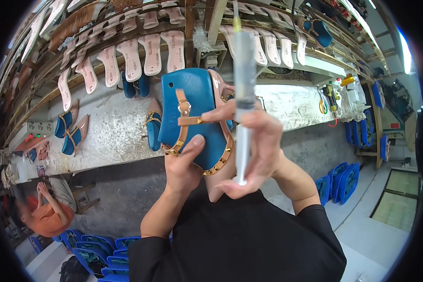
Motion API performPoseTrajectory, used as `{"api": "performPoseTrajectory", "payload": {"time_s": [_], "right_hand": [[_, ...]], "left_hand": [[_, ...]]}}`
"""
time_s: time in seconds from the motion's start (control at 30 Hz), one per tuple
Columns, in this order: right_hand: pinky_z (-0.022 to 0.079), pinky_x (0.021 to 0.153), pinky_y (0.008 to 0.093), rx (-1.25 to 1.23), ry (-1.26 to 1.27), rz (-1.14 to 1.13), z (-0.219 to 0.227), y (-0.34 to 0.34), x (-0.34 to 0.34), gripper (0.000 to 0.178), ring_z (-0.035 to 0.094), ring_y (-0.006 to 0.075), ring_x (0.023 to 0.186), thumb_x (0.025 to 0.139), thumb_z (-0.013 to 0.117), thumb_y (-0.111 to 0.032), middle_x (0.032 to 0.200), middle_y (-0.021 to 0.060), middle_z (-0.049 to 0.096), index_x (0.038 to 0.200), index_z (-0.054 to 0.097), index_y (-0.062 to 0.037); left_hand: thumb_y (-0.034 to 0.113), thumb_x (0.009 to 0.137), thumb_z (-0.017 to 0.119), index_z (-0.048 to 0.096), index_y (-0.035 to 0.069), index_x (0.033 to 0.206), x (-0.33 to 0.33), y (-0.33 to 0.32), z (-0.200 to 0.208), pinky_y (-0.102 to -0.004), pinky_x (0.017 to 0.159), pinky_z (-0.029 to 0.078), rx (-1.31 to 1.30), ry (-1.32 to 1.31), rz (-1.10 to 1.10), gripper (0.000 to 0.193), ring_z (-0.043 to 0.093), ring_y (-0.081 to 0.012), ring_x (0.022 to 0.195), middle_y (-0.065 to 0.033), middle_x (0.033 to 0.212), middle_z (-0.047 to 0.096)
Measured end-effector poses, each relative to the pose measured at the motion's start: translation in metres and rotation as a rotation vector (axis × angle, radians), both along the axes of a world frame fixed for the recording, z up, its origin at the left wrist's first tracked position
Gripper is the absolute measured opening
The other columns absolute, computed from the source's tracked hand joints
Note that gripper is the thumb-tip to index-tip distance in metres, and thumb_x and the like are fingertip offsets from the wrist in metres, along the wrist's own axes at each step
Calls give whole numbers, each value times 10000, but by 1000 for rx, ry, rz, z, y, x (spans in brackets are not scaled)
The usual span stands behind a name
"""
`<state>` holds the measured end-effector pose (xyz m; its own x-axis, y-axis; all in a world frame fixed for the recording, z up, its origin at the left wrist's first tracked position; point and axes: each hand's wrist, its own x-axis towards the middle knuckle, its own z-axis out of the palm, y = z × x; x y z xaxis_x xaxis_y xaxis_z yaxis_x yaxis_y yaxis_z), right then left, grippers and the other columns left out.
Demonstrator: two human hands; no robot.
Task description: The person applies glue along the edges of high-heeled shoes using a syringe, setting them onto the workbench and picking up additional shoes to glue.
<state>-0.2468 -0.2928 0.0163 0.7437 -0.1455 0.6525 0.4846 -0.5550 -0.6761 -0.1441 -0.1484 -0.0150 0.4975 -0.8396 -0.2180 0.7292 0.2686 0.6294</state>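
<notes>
My left hand grips a pointed beige pump with gold studs along its edge, thumb pressed on the side. A teal-blue shoe last with a small hole fills the shoe. Across the last lies a tan buckled strap. My right hand is closed around a clear plastic syringe, nozzle upward and plunger toward me. Its index finger reaches to the strap's end near the buckle. The syringe is close and slightly blurred, hiding part of the bench behind.
A worn pale workbench runs across in front. Finished-looking shoes on teal lasts stand on it at left. Pink sole pieces line the shelves above. Blue baskets stand at right. A person in orange sits at lower left.
</notes>
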Motion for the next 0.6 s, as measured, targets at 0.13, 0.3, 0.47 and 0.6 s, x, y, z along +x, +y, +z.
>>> {"api": "performPoseTrajectory", "payload": {"time_s": [0.13,0.3,0.47,0.6], "right_hand": [[414,1085,517,-113,90,-37,-11,9,-1,1024,592,353,1171,629,941,-254,1215,237,573,1416,307,-87],[421,1102,532,21,105,2,-4,4,-3,1040,607,364,1152,622,937,-265,1260,246,551,1431,307,-90],[546,840,494,561,72,137,45,15,-57,914,673,314,854,605,947,-322,1100,180,572,1324,416,-126],[575,767,480,494,216,235,72,14,-82,778,670,269,731,623,929,-331,948,142,581,1229,484,-130]], "left_hand": [[256,1037,552,485,-10,1448,-6,1,-8,-395,1019,510,15,-205,49,494,632,-228,1178,-138,1329,609],[298,1072,518,522,2,1395,-5,-5,-11,-379,957,554,139,-91,98,438,671,-221,1094,-133,1257,650],[270,1023,612,518,2,1381,13,9,1,-385,999,525,-10,-21,187,457,647,-225,1143,-132,1288,633],[345,1093,394,441,-19,1464,20,13,16,-467,1044,507,-124,-5,140,522,641,-310,1185,-185,1364,594]]}}
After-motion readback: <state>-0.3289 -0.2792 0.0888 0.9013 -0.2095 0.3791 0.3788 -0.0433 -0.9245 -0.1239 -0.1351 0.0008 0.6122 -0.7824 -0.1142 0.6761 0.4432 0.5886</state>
